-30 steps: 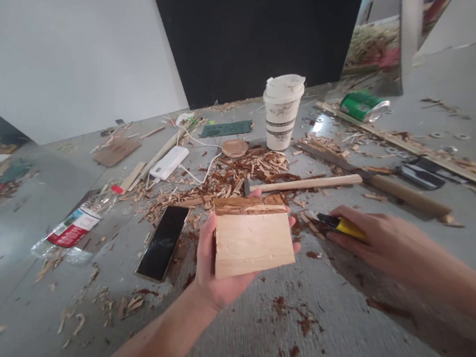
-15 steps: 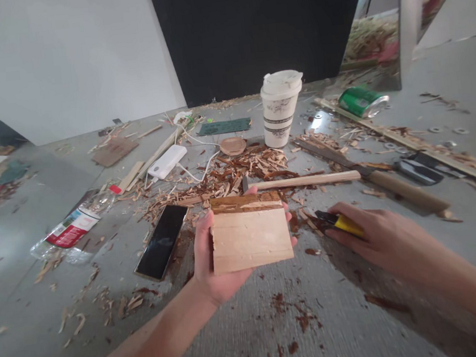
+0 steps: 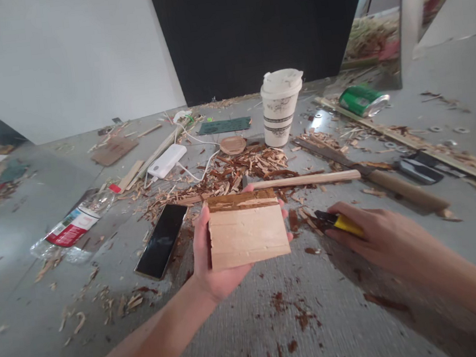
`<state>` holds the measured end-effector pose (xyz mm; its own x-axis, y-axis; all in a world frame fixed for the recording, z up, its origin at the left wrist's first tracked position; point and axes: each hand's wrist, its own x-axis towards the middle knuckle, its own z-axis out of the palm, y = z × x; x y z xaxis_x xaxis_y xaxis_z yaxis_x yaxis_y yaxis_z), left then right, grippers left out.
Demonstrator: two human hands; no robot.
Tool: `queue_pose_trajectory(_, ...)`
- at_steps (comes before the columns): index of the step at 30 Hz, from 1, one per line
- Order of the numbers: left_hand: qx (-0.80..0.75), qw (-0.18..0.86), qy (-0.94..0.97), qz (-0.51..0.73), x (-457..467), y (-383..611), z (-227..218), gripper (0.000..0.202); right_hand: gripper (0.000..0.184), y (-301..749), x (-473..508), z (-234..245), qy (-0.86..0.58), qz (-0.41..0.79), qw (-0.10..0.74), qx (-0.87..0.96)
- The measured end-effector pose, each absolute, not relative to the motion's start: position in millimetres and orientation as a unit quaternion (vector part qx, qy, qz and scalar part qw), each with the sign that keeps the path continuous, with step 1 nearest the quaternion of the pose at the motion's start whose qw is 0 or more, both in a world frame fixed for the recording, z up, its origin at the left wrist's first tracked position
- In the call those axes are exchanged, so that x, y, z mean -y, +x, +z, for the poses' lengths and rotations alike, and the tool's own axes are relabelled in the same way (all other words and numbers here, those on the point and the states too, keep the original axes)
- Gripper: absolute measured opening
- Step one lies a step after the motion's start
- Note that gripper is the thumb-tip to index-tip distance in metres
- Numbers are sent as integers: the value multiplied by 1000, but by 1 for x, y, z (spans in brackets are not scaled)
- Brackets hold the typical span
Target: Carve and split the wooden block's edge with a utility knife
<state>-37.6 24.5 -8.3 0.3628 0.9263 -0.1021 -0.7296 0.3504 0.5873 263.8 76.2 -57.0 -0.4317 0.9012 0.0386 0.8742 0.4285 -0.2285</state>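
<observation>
A pale, flat wooden block (image 3: pixel 248 234) with a strip of brown bark along its far edge rests in my left hand (image 3: pixel 215 278). My left fingers wrap round it from below, thumb at its left side and fingertips showing at the right. My right hand (image 3: pixel 370 229) is closed around a yellow and black utility knife (image 3: pixel 346 224), low over the grey floor to the right of the block; whether its blade is out cannot be made out. Just beyond the block lies a hammer-like tool (image 3: pixel 302 181) with a pale wooden handle. A black phone (image 3: pixel 162 241) lies left of my left hand.
Wood shavings (image 3: pixel 257 165) are heaped past the block. Behind them stand a lidded paper cup (image 3: pixel 282 110) and a white power bank (image 3: pixel 168 162) with its cable. A crumpled plastic bottle (image 3: pixel 71 226) lies left; a long brown-handled tool (image 3: pixel 406 189) and a green can (image 3: pixel 362 101) lie right.
My left hand has shifted the wooden block slightly to the left and up in view. My right hand with the utility knife has stayed in place.
</observation>
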Motion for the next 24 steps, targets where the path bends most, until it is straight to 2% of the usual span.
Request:
queue_pose_trajectory(4, -235, 786, 238, 520, -24, -36, -6, 84, 37, 262, -76, -54, -536, 114, 23, 836)
queue_pose_trajectory(15, -200, 794, 227, 528, -25, -38, -11, 82, 38, 259, -73, -50, -541, 114, 10, 833)
queue_pose_trajectory(18, -200, 793, 229, 528, -28, -40, -9, 77, 34, 254, -70, -48, -557, 66, 8, 828)
queue_pose_trajectory(24, -227, 761, 232, 561, -40, -50, -15, 67, 25, 252, -79, -41, -527, -51, 75, 845)
